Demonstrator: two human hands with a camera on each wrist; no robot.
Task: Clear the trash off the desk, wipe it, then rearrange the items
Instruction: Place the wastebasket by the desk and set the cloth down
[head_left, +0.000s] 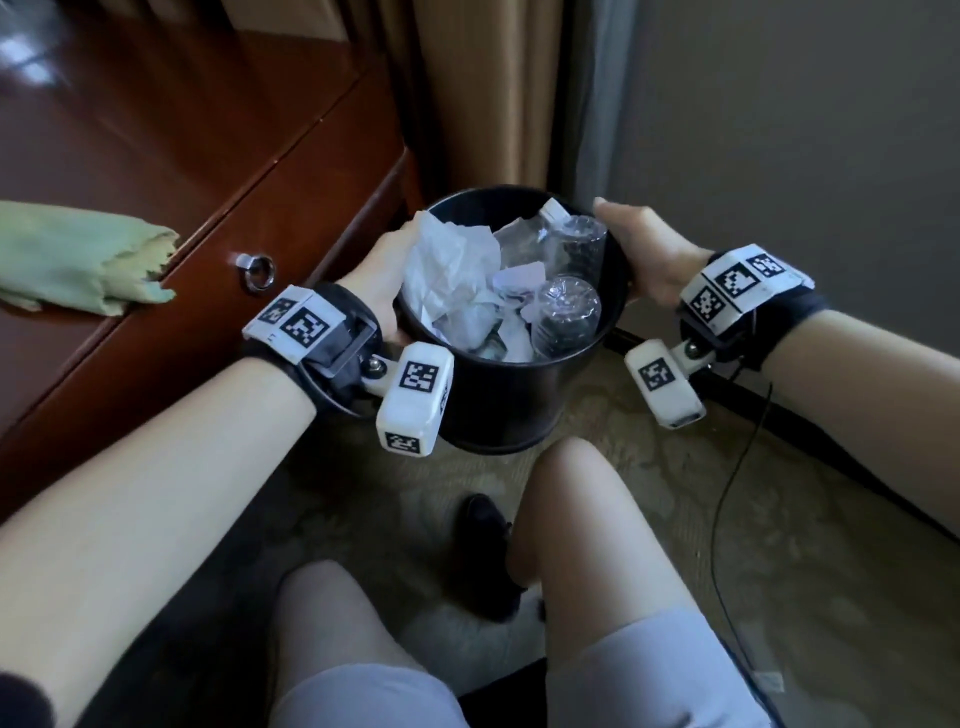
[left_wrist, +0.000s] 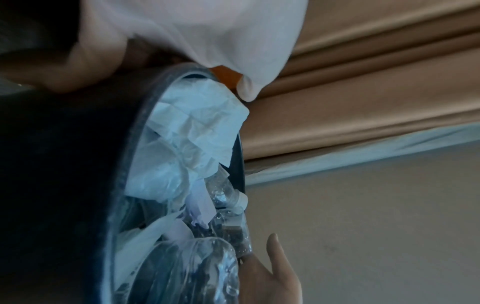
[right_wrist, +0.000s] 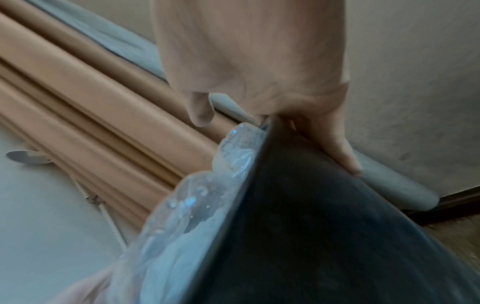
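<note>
Black bin (head_left: 511, 395) held between both hands just right of the desk (head_left: 171, 140), above the carpet (head_left: 810, 545) and in front of the curtain (head_left: 483, 88). Left hand (head_left: 387, 270) clasped on the bin's left rim, thumb over the edge beside crumpled tissue (head_left: 452, 260); right hand (head_left: 644, 244) clamped on the right rim, thumb on top, fingers (right_wrist: 335, 148) down the outer wall. Inside the bin, tissue at left and clear bottles (head_left: 569, 306) at right; on the desk, left of the bin, a green cloth (head_left: 78, 254) at the edge above a ring pull (head_left: 255, 270).
</note>
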